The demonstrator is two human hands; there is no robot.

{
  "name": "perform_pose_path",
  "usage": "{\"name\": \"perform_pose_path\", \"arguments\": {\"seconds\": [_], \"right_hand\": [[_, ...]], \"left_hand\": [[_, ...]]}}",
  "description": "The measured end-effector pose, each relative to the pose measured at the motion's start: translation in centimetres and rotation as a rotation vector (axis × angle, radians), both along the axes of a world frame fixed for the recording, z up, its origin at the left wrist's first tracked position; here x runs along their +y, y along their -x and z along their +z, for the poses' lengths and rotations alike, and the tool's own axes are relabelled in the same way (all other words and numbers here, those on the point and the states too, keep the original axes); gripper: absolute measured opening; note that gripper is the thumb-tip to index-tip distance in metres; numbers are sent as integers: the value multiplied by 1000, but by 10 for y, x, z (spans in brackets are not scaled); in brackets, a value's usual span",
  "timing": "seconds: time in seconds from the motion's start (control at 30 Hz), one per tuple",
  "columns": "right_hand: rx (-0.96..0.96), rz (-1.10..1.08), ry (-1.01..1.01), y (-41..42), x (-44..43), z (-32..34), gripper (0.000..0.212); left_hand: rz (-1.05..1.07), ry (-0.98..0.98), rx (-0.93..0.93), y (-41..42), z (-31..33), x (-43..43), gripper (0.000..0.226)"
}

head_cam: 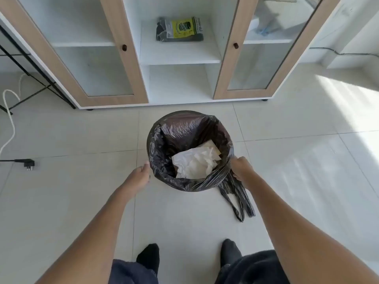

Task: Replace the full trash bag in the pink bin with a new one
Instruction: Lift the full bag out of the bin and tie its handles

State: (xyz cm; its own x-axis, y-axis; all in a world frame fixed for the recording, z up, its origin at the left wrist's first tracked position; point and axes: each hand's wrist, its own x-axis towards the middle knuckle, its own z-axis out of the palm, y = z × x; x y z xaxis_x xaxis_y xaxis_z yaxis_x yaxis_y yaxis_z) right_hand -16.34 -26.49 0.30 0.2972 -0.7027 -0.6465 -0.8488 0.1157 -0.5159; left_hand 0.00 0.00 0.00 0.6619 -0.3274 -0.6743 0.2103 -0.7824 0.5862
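Note:
A black trash bag point(164, 152) lines a round bin on the tiled floor; the bag covers the bin's rim and walls, so none of the pink shows. Crumpled white paper point(194, 162) lies inside. My right hand point(241, 168) grips the bag's edge at the right of the rim, and the bag's handle loops point(239, 199) hang down below it. My left hand point(141, 175) is at the left side of the rim with its fingers tucked against the bag; its hold is hidden. A pack of new bags point(179, 28) lies on the middle cabinet shelf.
A white cabinet point(180, 58) with two glass doors in wood frames stands just behind the bin. A black plug point(28, 163) and a white cable point(9, 115) lie on the floor at the left. My feet in black socks point(148, 257) are near the bottom.

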Motion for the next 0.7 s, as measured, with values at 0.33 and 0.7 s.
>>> {"name": "perform_pose_path", "arguments": {"seconds": [0.33,0.7], "right_hand": [[-116,-251,-289,-8,-12,-14,32],[-247,-559,-633,6,-12,-23,23]], "left_hand": [[348,203,167,-10,-14,-34,28],[376,220,310,-12,-17,-23,29]]}}
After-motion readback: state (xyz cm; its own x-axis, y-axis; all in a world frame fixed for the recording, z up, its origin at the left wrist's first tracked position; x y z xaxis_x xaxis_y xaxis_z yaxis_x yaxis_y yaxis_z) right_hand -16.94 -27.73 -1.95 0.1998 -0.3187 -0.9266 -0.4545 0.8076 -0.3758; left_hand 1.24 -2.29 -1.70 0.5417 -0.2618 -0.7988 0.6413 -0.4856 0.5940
